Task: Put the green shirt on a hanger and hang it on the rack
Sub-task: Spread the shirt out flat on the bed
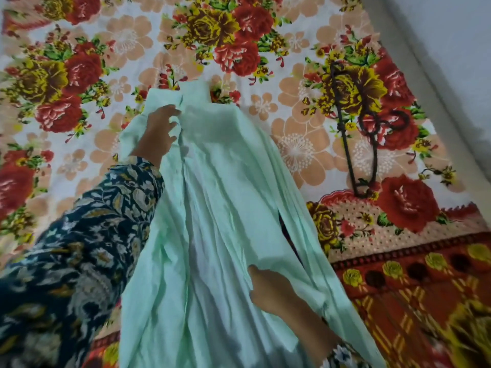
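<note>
The green shirt point(220, 213) is seen spread lengthwise over a flowered bedsheet point(87, 75), its narrow far end pointing away from the person and its wide, creased near end running out of view at the bottom edge; a slit in the cloth can be made out along its right side.

The left hand point(160, 130) is laid at the far end of the shirt, on its left edge; the fingers point(170, 110) are curled into the fabric and a fold of cloth is gathered under them, though whether it is truly pinched or only pressed cannot be told. A dark sleeve point(79, 248) with a pale leaf print is worn on that arm and lies just left of the shirt.

The right hand point(273, 290) is placed on the near part of the shirt, toward its right side; its fingers are held together and bent against the cloth, which is bunched just ahead of them; a printed cuff is glimpsed at the wrist.

A dark hanger point(361, 128) is seen lying flat on the bedsheet, well to the right of the left hand and beyond the right hand, apart from the shirt; it is touched by neither hand; its hook is turned to the right.
</note>
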Motion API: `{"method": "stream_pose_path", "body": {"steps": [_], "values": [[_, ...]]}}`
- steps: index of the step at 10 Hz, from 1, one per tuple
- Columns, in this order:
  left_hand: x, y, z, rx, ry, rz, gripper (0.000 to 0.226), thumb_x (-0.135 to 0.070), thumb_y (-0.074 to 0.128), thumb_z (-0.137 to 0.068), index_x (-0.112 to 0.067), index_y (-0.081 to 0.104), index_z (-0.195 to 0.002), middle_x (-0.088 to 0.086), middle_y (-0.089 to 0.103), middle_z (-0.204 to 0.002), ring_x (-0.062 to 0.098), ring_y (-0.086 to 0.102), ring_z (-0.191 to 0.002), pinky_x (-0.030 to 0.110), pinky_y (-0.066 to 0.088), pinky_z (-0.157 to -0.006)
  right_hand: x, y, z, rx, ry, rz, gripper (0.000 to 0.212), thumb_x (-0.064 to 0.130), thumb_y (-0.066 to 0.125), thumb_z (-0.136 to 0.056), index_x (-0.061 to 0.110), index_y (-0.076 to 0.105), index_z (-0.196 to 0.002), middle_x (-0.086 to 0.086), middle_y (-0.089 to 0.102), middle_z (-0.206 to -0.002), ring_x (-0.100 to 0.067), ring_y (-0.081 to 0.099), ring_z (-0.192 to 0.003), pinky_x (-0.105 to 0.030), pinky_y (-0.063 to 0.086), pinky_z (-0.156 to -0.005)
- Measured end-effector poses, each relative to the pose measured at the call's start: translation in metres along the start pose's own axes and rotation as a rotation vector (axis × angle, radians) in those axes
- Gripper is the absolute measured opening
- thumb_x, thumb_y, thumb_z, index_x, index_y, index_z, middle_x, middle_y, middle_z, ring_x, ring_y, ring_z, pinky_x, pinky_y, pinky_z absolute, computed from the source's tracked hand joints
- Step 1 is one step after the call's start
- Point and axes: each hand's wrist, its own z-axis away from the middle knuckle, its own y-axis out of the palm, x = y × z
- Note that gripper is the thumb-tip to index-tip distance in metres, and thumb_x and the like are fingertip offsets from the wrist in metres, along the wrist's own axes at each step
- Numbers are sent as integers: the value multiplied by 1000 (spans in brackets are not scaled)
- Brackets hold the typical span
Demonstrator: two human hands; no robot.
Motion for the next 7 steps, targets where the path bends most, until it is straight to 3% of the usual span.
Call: {"method": "stream_pose_path", "body": {"steps": [1,2,3,4,5,6,7], "values": [[29,0,62,-120,-72,-171,16,-4,48,-92,-13,62,-93,4,54,-86,9,58,-65,19,42,-54,4,18,7,1,-13,-87,42,5,42,-89,5,38,-131,-18,58,-121,-35,57,-110,-34,44,-80],[49,17,144,-124,-106,-265,39,10,34,-95,16,37,-133,26,41,-141,27,41,-125,0,34,-75,8,39,15,-71,-86,-183,37,4,45,-87,9,45,-123,-12,60,-102,-29,57,-106,-29,39,-78],[32,38,259,-80,-193,-107,54,2,39,-97,19,12,-140,26,9,-156,25,13,-139,33,32,-108,12,60,23,-107,-54,-246,24,3,46,-84,20,33,-72,6,32,-66,-18,42,-77,-19,24,-52],[145,14,272,-15,-370,-309,48,-13,81,-63,5,52,-97,32,48,-115,36,55,-88,29,49,-84,16,75,34,-88,-67,-377,10,3,53,-82,10,48,-78,0,47,-76,-13,44,-73,-22,34,-56],[236,-16,244,-155,-425,-304,25,3,47,-78,-10,37,-59,11,44,-65,24,42,-60,33,36,-62,7,72,42,-6,-20,-662,25,0,57,-82,3,62,-106,-6,58,-85,-14,54,-70,-19,43,-60],[247,-40,261,-295,-392,-60,17,1,45,-85,4,61,-78,15,59,-72,26,57,-66,32,46,-62,-21,70,53,-312,99,-651,22,0,49,-85,12,63,-97,-10,62,-96,-21,61,-85,-27,47,-72],[261,-59,276,-233,-447,199,17,-9,49,-89,-6,60,-76,4,60,-54,16,56,-47,26,44,-52,-62,83,66,-646,336,-550,25,-1,47,-83,3,59,-104,-13,61,-110,-31,58,-104,-30,41,-74]]}}
